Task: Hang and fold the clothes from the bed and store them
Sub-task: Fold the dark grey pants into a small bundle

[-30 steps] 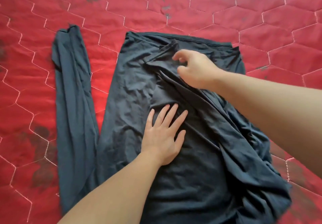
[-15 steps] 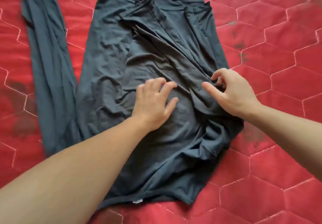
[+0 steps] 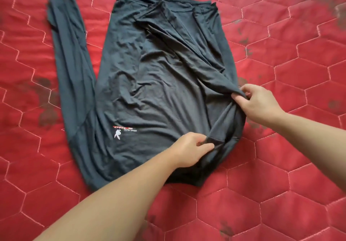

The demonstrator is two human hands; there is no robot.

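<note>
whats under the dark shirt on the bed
Only the red quilted bedcover shows around the dark shirt, so it appears to lie straight on that. Anything beneath the fabric is covered and cannot be seen.

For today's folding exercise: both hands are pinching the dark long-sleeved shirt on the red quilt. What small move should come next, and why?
Probably draw the pinched sleeve straight and lay it flat along the shirt's right edge. The right hand and left hand each grip the bunched sleeve, which lies crumpled across the body, while the other sleeve is spread out on the red quilt.
</note>
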